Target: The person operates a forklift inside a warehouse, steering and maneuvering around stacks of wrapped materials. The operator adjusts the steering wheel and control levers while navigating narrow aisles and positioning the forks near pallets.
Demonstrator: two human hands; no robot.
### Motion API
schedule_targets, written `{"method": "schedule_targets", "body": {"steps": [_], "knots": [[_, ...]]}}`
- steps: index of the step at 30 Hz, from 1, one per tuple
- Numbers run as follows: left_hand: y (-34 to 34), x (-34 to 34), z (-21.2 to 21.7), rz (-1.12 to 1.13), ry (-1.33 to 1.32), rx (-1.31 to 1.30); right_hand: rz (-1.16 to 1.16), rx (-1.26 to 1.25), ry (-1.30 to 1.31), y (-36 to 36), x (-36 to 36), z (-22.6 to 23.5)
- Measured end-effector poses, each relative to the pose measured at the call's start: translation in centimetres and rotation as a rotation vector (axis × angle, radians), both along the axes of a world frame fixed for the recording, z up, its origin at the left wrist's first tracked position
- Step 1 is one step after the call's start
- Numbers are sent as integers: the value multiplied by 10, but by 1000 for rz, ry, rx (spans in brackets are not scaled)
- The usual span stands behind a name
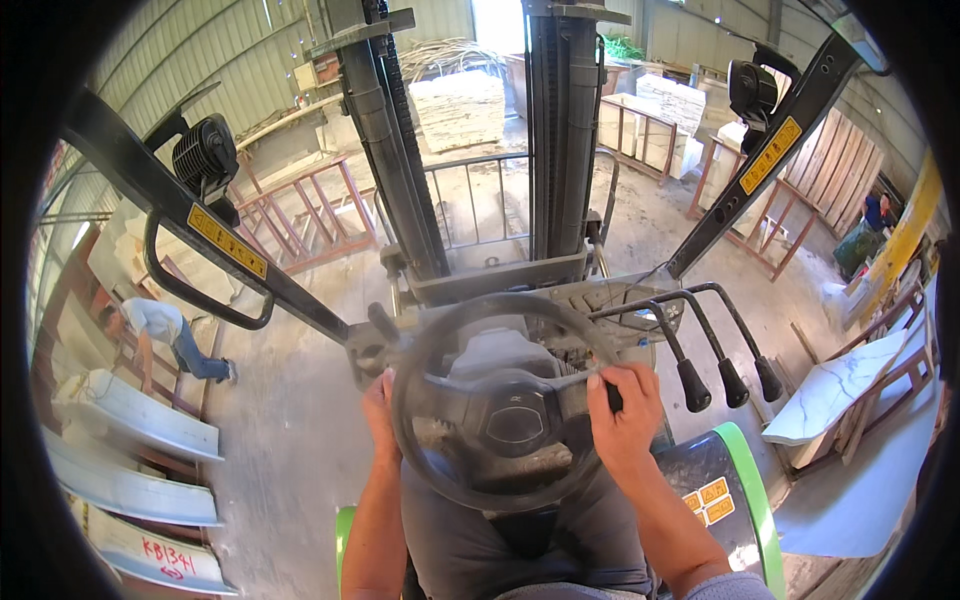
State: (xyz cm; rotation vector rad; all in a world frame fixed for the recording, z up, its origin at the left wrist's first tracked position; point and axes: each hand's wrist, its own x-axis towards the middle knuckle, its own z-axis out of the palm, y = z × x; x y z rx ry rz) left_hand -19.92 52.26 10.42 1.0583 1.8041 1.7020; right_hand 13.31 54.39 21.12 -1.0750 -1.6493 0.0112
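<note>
A black steering wheel [515, 412] sits in front of my lap in the cab of a forklift. My left hand [379, 412] is closed at the left side of its rim, with the fingertips partly hidden. At the right side of the rim, my right hand [627, 412] wraps round a black knob [613, 398]; whether the knob belongs to the wheel or to a lever, I cannot tell. Right of that hand, three bent control levers end in black grips [733, 382], and no hand touches them.
The dark forklift mast [562, 140] rises ahead. A person [165, 335] bends at the left near curved pale slabs [150, 488]. Reddish metal racks [310, 215] stand on both sides, with stacked blocks [458, 112] at the back. A veined white slab [835, 388] leans at the right.
</note>
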Motion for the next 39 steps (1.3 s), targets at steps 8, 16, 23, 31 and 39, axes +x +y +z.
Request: {"method": "schedule_targets", "body": {"steps": [8,16,23,31,39], "knots": [[143,-53,-10,51,-4,-12,1,103,125,189,-115,28],[262,-100,-10,46,6,-6,264,149,66,286,-278,34],[332,-130,-22,46,-32,58,532,114,-112,262,-314,-21],[392,-157,-53,101,357,89,580,-303,-80,254,-199,-62],[440,-180,-49,24,121,3,-437,-125,105,349,-11,-56]]}}
